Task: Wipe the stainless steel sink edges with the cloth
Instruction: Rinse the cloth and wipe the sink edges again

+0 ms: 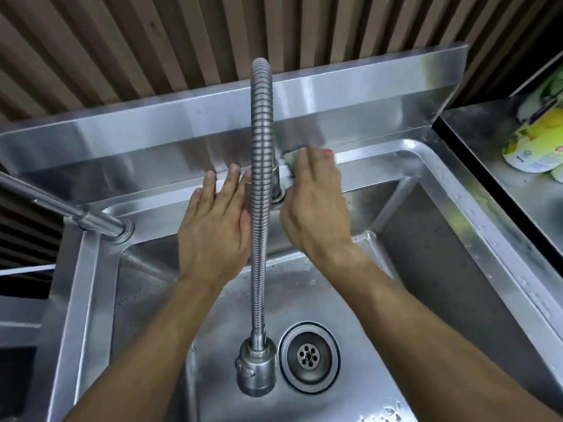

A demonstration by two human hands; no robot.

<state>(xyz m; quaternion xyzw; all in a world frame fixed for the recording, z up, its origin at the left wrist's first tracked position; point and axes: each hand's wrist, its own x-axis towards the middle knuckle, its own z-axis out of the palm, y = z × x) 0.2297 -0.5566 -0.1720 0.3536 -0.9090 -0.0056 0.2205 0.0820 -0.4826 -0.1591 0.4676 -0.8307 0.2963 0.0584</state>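
Item: cloth (290, 159), on the sink (451, 190) back edge beside the faucet (261, 166) base. My right hand (313, 205) is pressing it flat, fingers together. My left hand (213, 226) is bracing, fingers spread, steadying my reach.

No text can be read; the yellow-green pouch (537, 147) bears print (too blurred to make out).

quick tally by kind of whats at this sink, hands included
hands: 2, left hand, right hand
faucets: 2, flexible faucet, side faucet
cloth: 1
drain: 1
packets on the counter: 1
total: 7
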